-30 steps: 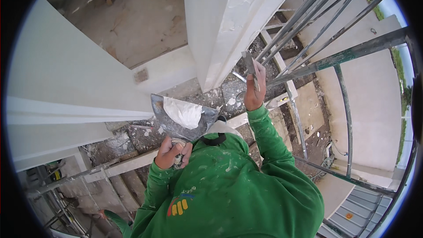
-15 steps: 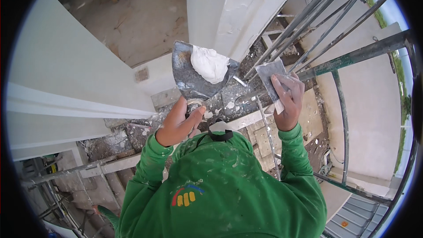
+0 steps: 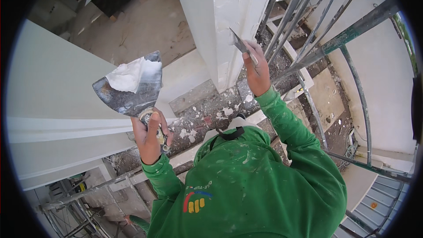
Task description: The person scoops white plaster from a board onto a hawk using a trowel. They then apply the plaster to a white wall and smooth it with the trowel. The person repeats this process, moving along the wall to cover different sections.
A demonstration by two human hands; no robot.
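My left hand (image 3: 152, 134) grips the handle of a wide putty knife (image 3: 143, 94). Its broad, dark metal blade is tilted up and carries a thick lump of white putty (image 3: 132, 76). In my right hand (image 3: 257, 72), fingers and thumb pinch a small flat spreader blade (image 3: 242, 45), seen nearly edge-on. The spreader's tip is at the face of a white pillar (image 3: 198, 22), by a patch of fresh-looking putty (image 3: 230, 38). Whether the tip touches the pillar I cannot tell.
Metal scaffold tubes (image 3: 310, 4) stand at the right, with a thicker greenish rail (image 3: 343, 35) running past my right arm. A white wall (image 3: 61, 70) fills the left. Below lies a debris-strewn ledge (image 3: 200, 112) with putty spatters. Beyond the opening is a dusty floor (image 3: 150, 22).
My right hand has moved forward and left, turning the spreader edge-on against the pillar area. My left hand has swung left with the putty knife; the putty on it looks flatter.
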